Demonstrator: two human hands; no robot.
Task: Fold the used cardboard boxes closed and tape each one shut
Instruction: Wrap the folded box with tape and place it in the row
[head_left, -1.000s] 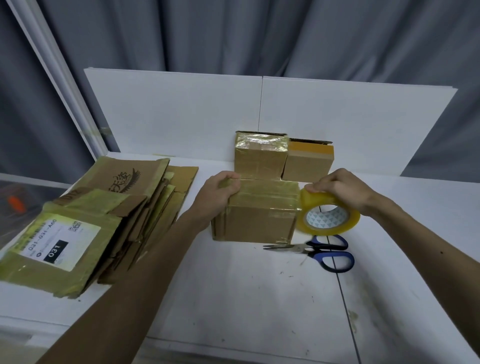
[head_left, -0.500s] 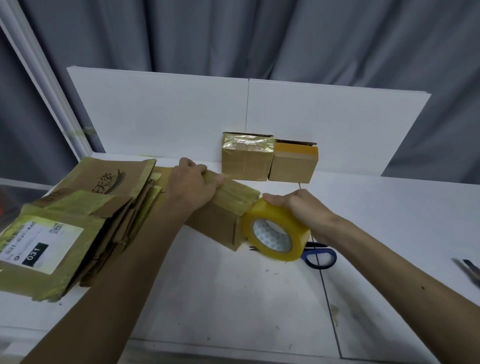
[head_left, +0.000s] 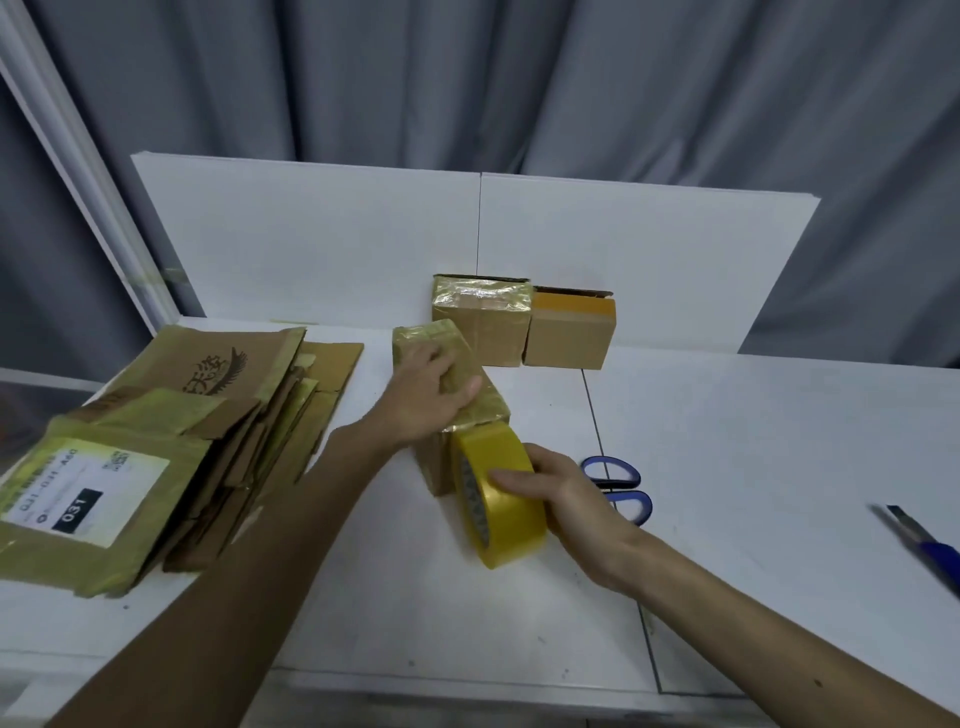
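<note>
A small taped cardboard box (head_left: 485, 402) lies turned at an angle in the middle of the white table (head_left: 753, 467). My left hand (head_left: 426, 397) presses flat on its top with the fingers spread. My right hand (head_left: 563, 496) grips a roll of yellow tape (head_left: 501, 501), held on edge against the box's near end, with tape running from the roll up onto the box. Two more small boxes stand at the back: a taped box (head_left: 483, 319) and a plain brown box (head_left: 569, 332).
A stack of flattened cardboard boxes (head_left: 156, 452) lies at the left. Blue-handled scissors (head_left: 621, 488) lie just behind my right hand. A blue utility knife (head_left: 922, 545) lies at the right edge. White boards (head_left: 623, 260) stand behind the table.
The box has been turned so its end faces me, and the tape roll has come round to that near end. My left hand moved from the box's side onto its top.
</note>
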